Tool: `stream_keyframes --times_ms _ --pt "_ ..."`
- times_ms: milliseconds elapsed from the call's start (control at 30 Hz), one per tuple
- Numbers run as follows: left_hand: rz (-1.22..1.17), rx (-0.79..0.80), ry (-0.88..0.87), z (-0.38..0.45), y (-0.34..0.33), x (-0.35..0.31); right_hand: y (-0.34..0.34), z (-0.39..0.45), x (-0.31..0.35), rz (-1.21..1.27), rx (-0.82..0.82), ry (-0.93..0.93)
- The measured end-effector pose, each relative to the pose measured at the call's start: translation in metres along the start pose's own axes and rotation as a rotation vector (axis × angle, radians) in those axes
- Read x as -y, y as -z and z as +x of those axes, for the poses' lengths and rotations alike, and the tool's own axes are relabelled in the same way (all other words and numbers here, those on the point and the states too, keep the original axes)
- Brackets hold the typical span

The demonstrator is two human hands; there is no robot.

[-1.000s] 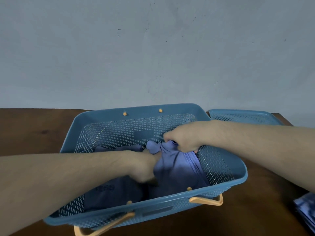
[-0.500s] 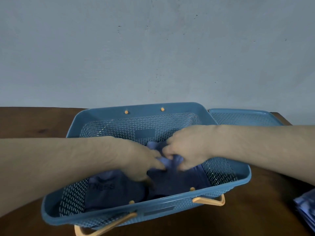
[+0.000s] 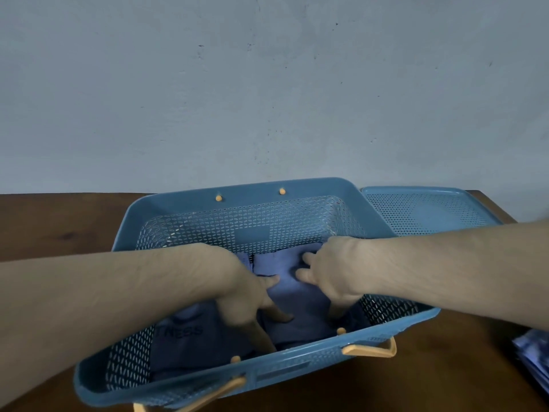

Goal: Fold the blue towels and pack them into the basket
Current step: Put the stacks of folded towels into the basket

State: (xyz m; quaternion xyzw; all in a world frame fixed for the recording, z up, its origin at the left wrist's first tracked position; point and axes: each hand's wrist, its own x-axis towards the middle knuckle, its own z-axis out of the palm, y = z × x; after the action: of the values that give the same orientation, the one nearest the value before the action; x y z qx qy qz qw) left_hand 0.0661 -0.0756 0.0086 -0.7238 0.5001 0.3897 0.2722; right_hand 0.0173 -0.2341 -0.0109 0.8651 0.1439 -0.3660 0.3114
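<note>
A blue perforated plastic basket (image 3: 184,215) stands on a dark wooden table (image 3: 59,227), with orange handles (image 3: 377,349) hanging at its near side. Both bare forearms reach into it from the near edge.

The left hand (image 3: 237,289) lies palm down inside the basket, fingers extended and spread, pressing on the left part of a folded blue towel (image 3: 297,292); its index finger runs down along the seam between this towel and the neighbouring one. It grips nothing.

The right hand (image 3: 329,269) lies palm down on the right part of the same towel, fingers straight and splayed, thumb pointing toward the left hand. It presses flat and holds nothing.

The folded blue towel sits on the basket floor in the right half, between the two hands. A second, darker blue towel (image 3: 190,337) lies beside it in the left half, bearing printed letters that appear to read "NESS"; the first letters are hidden by the basket wall.

A flat blue perforated lid (image 3: 424,209) lies on the table just behind and to the right of the basket. At the right edge of the view, a blue-and-white cloth (image 3: 534,355) rests on the table, only partly visible.
</note>
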Motion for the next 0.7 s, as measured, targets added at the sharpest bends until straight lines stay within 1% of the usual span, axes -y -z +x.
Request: stream_keyframes --times_ms 33,133,167,300,367,467,500,567,700 --pt "-0.014 -0.040 -0.010 -0.002 0.001 0.000 0.005 -0.004 -0.002 0.010 -0.010 0.018" --pt "-0.074 -0.238 -0.104 -0.010 0.001 0.008 0.013 -0.027 -0.018 0.074 -0.204 0.092" --pt "-0.089 -0.298 -0.127 -0.015 0.002 0.012 0.014 -0.034 -0.025 0.114 -0.249 0.087" --pt "-0.067 -0.452 -0.010 -0.039 0.019 0.016 0.014 -0.075 -0.049 0.279 -0.480 0.063" --pt "-0.079 -0.584 0.013 -0.050 0.032 0.010 0.007 -0.096 -0.058 0.380 -0.594 0.021" --pt "-0.167 -0.773 0.012 -0.061 0.054 -0.005 -0.012 -0.123 -0.070 0.474 -0.720 -0.048" --pt "-0.182 -0.821 0.010 -0.065 0.063 -0.013 -0.020 -0.132 -0.074 0.493 -0.751 -0.074" --pt "-0.208 -0.885 0.002 -0.069 0.079 -0.029 -0.038 -0.151 -0.080 0.554 -0.761 -0.127" --pt "-0.252 -0.989 -0.034 -0.071 0.110 -0.076 -0.084 -0.188 -0.090 0.615 -0.717 -0.231"
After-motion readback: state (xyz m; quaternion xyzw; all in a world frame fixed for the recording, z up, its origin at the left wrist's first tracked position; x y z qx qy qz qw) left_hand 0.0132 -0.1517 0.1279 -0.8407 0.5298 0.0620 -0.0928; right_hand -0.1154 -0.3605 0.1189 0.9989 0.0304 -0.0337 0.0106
